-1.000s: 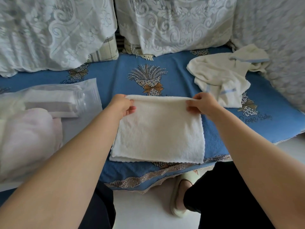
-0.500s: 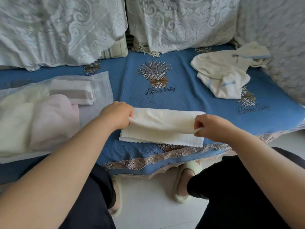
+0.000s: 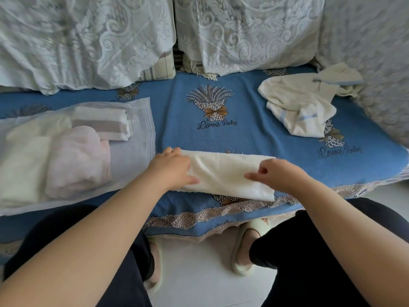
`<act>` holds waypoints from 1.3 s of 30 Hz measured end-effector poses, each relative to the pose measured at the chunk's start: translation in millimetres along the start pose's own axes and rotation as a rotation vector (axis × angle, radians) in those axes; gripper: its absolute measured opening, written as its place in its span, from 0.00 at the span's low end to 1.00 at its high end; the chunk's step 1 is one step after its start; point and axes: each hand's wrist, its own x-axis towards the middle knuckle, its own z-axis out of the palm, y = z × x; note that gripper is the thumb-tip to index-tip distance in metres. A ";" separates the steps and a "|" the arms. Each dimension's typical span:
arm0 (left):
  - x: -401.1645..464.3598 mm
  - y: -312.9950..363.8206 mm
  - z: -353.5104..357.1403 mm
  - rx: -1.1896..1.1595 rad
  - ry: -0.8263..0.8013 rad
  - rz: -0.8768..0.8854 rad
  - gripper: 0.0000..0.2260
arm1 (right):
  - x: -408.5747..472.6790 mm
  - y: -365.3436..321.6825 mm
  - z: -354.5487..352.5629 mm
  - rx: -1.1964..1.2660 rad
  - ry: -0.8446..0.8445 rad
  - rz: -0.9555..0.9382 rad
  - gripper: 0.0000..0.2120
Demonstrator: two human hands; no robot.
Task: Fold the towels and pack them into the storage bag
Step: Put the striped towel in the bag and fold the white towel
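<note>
Cream towel (image 3: 225, 173), folded to a long narrow band, lies on the blue sofa cover (image 3: 254, 134) near its front lace edge; taking this towel as ref pt. Left hand (image 3: 171, 168) sits on the towel's left end, palm down, fingers curled over the far edge w/ thumb lying along the top, so it grips that end. Right hand (image 3: 273, 171) is on the towel's right end, fingers bent, fingertips pressing into the top layer; looks like a pinch of the fabric, though the exact hold isn't fully visible.

Left of the towel, just beside it: clear storage bag (image 3: 137, 151) lying flat, open end facing the towel. Inside it a pink towel (image 3: 77, 160), a pale cream one (image 3: 24, 165) further left, and a striped towel (image 3: 104, 124) toward the back.

Behind and to the right of the towel, well apart: crumpled cream towel w/ blue stripe (image 3: 298, 103), unfolded. Straight behind: embroidered basket motif (image 3: 211, 103) w/ "Love Baby" lettering. Further back, lace-covered cushions (image 3: 243, 32). In front of the towel, below the sofa edge: person's dark trousers and pale slippers (image 3: 243, 247) on white floor.
</note>
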 end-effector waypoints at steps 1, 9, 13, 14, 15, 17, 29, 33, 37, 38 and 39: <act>4.2 3.2 2.5 -0.086 0.092 0.000 0.19 | 4.8 -2.5 -0.8 0.065 0.166 -0.002 0.22; 53.4 -5.3 7.5 -0.008 0.066 0.032 0.14 | 47.6 11.3 -30.8 0.048 -0.089 0.010 0.14; 66.3 -9.4 -6.4 -0.056 0.244 -0.014 0.13 | 62.8 12.6 -50.9 0.405 0.215 0.050 0.10; 68.0 -6.6 -6.1 -0.055 0.290 -0.041 0.15 | 67.8 10.1 -49.8 0.394 0.296 0.128 0.13; 68.9 -1.1 -2.9 -0.056 0.315 -0.061 0.18 | 70.8 6.5 -45.1 0.340 0.357 0.194 0.18; 68.2 17.4 11.8 -0.102 0.319 -0.071 0.24 | 71.6 -8.4 -26.7 0.213 0.504 0.139 0.22; 60.2 37.5 64.0 -0.243 0.180 -0.135 0.28 | 77.2 -19.2 43.8 -0.090 0.114 -0.061 0.28; 56.2 22.8 62.0 -0.320 0.149 -0.273 0.28 | 79.8 18.7 34.4 -0.093 0.208 0.076 0.29; 50.3 20.0 55.6 -0.370 0.193 -0.358 0.26 | 82.1 34.0 29.9 0.023 0.229 0.185 0.29; 49.0 19.0 53.6 -0.345 0.218 -0.358 0.28 | 81.3 33.5 29.4 0.011 0.233 0.203 0.29; 47.2 17.5 52.0 -0.307 0.245 -0.347 0.31 | 80.0 30.8 29.1 -0.020 0.253 0.211 0.29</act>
